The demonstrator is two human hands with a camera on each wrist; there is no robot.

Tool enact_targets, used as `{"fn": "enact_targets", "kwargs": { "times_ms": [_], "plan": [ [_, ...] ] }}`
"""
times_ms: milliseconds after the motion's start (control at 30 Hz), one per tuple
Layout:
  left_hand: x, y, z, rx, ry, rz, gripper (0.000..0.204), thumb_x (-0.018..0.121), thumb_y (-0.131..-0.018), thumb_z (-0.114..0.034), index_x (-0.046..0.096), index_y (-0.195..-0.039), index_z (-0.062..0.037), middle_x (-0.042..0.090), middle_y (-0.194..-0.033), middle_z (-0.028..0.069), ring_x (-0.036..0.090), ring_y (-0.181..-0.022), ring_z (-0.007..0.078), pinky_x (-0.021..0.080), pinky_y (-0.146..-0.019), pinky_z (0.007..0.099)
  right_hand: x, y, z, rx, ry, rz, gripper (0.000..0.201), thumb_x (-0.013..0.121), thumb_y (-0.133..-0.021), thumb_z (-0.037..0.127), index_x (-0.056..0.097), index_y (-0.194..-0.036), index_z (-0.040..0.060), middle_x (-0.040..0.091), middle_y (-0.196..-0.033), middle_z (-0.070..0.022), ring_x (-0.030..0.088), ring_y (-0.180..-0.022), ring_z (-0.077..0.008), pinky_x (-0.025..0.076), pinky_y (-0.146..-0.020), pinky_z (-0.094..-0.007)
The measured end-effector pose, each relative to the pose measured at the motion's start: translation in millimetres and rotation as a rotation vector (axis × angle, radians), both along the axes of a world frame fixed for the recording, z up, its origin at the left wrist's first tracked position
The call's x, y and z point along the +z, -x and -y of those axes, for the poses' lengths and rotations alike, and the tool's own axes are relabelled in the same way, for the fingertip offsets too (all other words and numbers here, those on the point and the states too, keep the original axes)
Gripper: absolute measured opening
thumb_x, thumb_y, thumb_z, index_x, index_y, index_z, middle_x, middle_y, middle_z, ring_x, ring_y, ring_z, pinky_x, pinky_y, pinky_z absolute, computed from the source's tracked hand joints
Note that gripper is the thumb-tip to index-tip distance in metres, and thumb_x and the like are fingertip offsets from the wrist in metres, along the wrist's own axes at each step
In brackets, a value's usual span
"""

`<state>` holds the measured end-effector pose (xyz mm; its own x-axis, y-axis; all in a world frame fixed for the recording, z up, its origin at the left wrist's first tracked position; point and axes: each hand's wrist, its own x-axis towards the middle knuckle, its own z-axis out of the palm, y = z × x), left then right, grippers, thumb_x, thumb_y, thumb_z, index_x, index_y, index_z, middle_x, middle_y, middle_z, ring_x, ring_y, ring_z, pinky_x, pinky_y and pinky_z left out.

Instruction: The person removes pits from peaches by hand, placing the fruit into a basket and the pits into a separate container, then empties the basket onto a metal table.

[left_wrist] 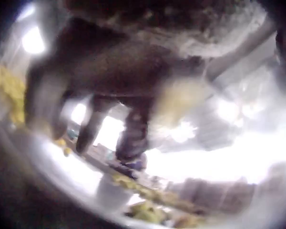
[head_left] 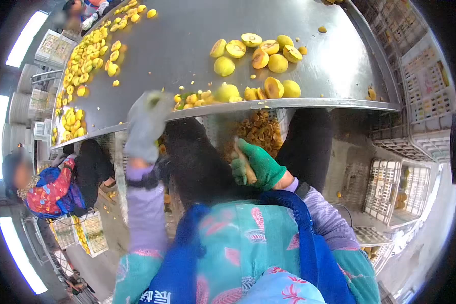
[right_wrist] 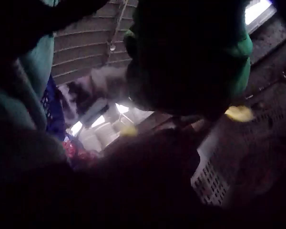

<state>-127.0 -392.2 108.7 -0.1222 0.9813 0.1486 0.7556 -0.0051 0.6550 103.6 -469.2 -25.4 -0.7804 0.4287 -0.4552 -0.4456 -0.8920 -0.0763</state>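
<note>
My left hand [head_left: 149, 124], in a pale grey glove and blurred, is raised at the near edge of the metal table [head_left: 177, 55]. Its fingers [left_wrist: 133, 133] look spread and straight in the left wrist view, beside a smeared yellow shape [left_wrist: 178, 100]. Lower down, between the knees, my right hand [head_left: 261, 164] in a green glove grips a tan-handled tool [head_left: 245, 164]; its working end is hidden. Along the table edge lie halved yellow fruits [head_left: 274, 87], peach-like, with more halves [head_left: 235, 48] behind them. The right wrist view is dark around the green glove [right_wrist: 190, 57].
Below the table edge, a crate holds brown pits or scraps [head_left: 261, 131]. A long heap of yellow fruit [head_left: 86, 61] covers the table's left side. White plastic crates [head_left: 425, 81] stand at right. Another person [head_left: 50, 187] sits at left; a gloved person [head_left: 89, 20] is at the far corner.
</note>
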Motion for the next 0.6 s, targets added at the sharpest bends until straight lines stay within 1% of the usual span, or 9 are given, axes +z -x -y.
{"fn": "enact_targets", "kwargs": {
  "times_ms": [67,133,233,267,300,367,467,567,600],
  "plan": [
    [11.3,-35.5,-18.0,-0.001,0.204,0.046,0.033,0.061,-0.083,-0.03,0.067,-0.1,-0.0026,0.068,-0.094,0.0163,0.066,-0.089,0.0265,0.05,-0.079,0.036,19.3,3.7,-5.5,-0.082,-0.092,0.077,0.043,0.045,-0.094,0.056,0.052,-0.086,0.014,0.046,-0.06,0.0031,0.044,-0.046,-0.0117,0.038,-0.044,-0.026],
    [-56.2,-74.7,-82.8,-0.493,0.208,-0.571,0.043,0.067,-0.073,-0.035,0.067,-0.102,-0.0031,0.066,-0.097,0.0218,0.064,-0.093,0.0325,0.05,-0.08,0.0386,27.9,1.6,-9.4,-0.16,-0.176,0.133,0.04,0.046,-0.095,0.052,0.052,-0.086,0.0143,0.046,-0.061,0.0025,0.044,-0.047,-0.0117,0.039,-0.043,-0.0268],
    [-51.7,-86.4,-110.1,-0.635,0.367,-0.623,0.05,0.065,-0.07,-0.038,0.067,-0.106,-0.0027,0.064,-0.098,0.0254,0.062,-0.095,0.0364,0.049,-0.081,0.0412,36.5,-9.2,-17.3,-0.274,-0.332,0.277,0.037,0.048,-0.096,0.048,0.054,-0.086,0.0132,0.048,-0.063,0.0018,0.046,-0.05,-0.0116,0.039,-0.045,-0.0274],
    [-47.4,-78.5,-112.0,-0.704,0.322,-0.681,0.046,0.06,-0.077,-0.034,0.065,-0.111,-0.0035,0.066,-0.103,0.0207,0.064,-0.095,0.0334,0.051,-0.08,0.0421,43.9,-11.5,-16.9,-0.315,-0.406,0.38,0.04,0.047,-0.097,0.048,0.055,-0.089,0.0103,0.049,-0.063,0.0011,0.048,-0.051,-0.0118,0.04,-0.045,-0.0265],
    [-37.7,-67.4,-106.0,-0.638,0.415,-0.297,0.047,0.058,-0.08,-0.035,0.064,-0.113,-0.0027,0.065,-0.105,0.0192,0.064,-0.095,0.0319,0.051,-0.08,0.041,47.7,-11.5,-16.3,-0.346,-0.464,0.481,0.043,0.046,-0.097,0.049,0.056,-0.092,0.0075,0.05,-0.063,0.0003,0.05,-0.052,-0.0119,0.04,-0.046,-0.0256],
    [-25.4,-48.3,-85.9,-0.463,0.59,0.472,0.048,0.055,-0.086,-0.038,0.062,-0.116,-0.001,0.065,-0.11,0.0162,0.065,-0.096,0.0289,0.053,-0.08,0.0389,43.5,-2.8,-26.1,-0.538,-0.893,0.901,0.039,0.047,-0.098,0.041,0.059,-0.093,0.0047,0.056,-0.064,-0.0089,0.054,-0.053,-0.0231,0.043,-0.049,-0.0349],
    [-40.8,-45.7,-50.9,-0.457,0.236,0.609,0.053,0.053,-0.091,-0.043,0.058,-0.119,0.0022,0.063,-0.114,0.0152,0.065,-0.096,0.0252,0.054,-0.082,0.0349,47.7,3.2,-40.9,-0.535,-1.248,1.136,0.024,0.054,-0.094,0.026,0.059,-0.098,0.0025,0.058,-0.074,-0.0204,0.058,-0.062,-0.0386,0.046,-0.054,-0.0448],
    [-52.5,-64.5,-26.8,-0.345,0.264,1.326,0.059,0.051,-0.092,-0.046,0.056,-0.119,0.0057,0.063,-0.113,0.0182,0.065,-0.094,0.024,0.054,-0.084,0.0336,47.1,6.4,-51.1,-0.543,-1.883,1.328,0.021,0.06,-0.086,0.013,0.056,-0.103,0.0014,0.055,-0.079,-0.0192,0.058,-0.064,-0.0382,0.047,-0.053,-0.0445],
    [-47.6,-69.0,-21.3,-0.352,0.196,1.203,0.047,0.051,-0.094,-0.039,0.059,-0.114,0.0023,0.065,-0.107,0.0154,0.065,-0.094,0.024,0.053,-0.085,0.0342,52.3,7.4,-49.3,-0.58,-1.874,1.296,0.03,0.062,-0.079,0.006,0.053,-0.108,0.0011,0.052,-0.08,-0.0189,0.058,-0.063,-0.0372,0.047,-0.052,-0.0445]
  ]
}}
